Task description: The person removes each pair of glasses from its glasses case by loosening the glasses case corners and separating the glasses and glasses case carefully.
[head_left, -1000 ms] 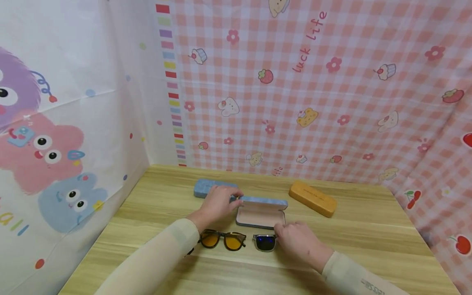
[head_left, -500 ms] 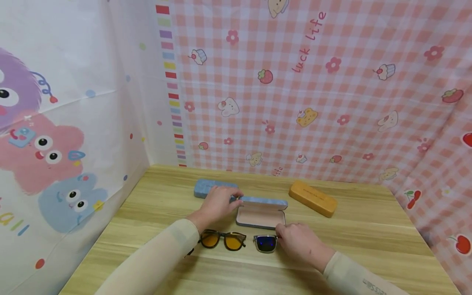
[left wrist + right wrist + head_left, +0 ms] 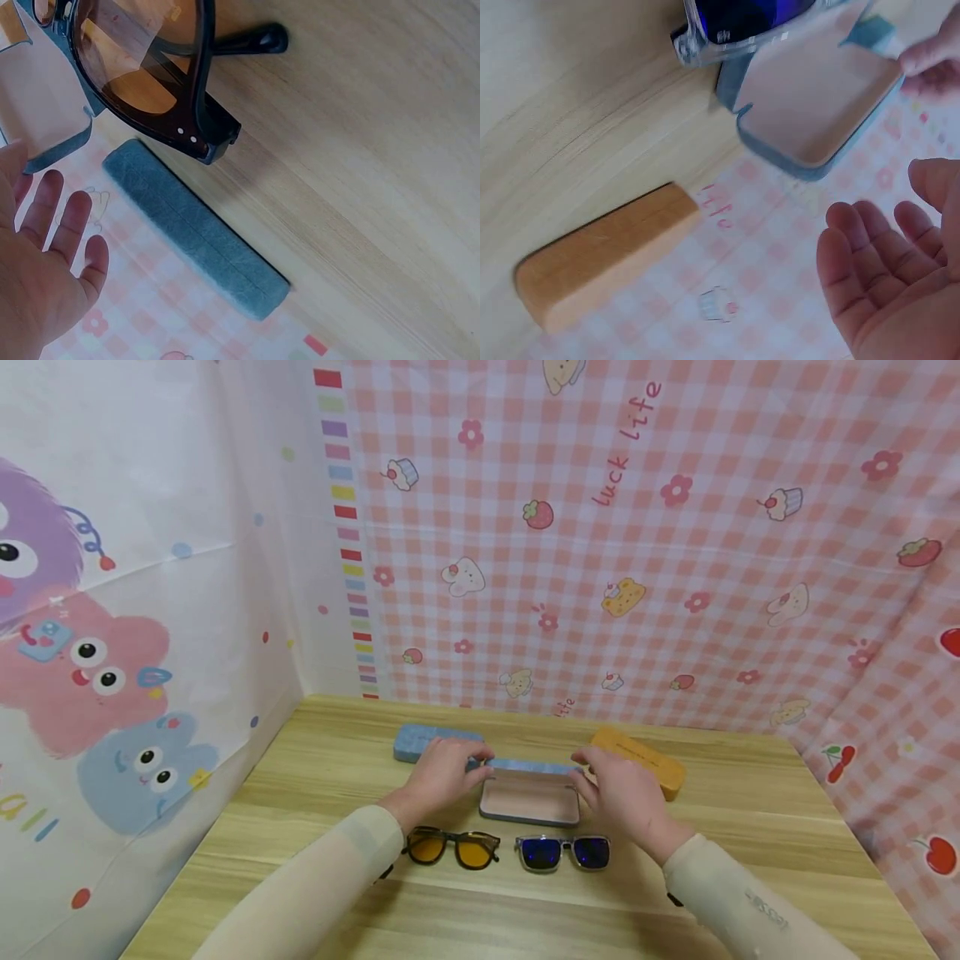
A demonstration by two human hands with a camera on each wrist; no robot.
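Note:
A blue glasses case [image 3: 528, 804] with a pale pink lining stands open in the middle of the table. My left hand [image 3: 438, 774] pinches the left corner of its raised lid between thumb and fingers. At the lid's right end is my right hand [image 3: 628, 793]; the right wrist view shows its fingers loosely bent, holding nothing, apart from the lid [image 3: 821, 154]. In front of the case lie clear-framed sunglasses [image 3: 542, 854] with dark blue lenses. To their left are dark-framed glasses [image 3: 474, 852] with orange lenses.
Behind my left hand lies a closed blue glasses case [image 3: 412, 743]. A closed orange-yellow glasses case [image 3: 637, 753] rests at the back right, partly behind my right hand. Patterned cloth [image 3: 540, 568] hangs along the table's back edge.
My right hand has left the clear-framed sunglasses and moved up to the lid's right end, so both their lenses now show. My left hand has stayed at the lid.

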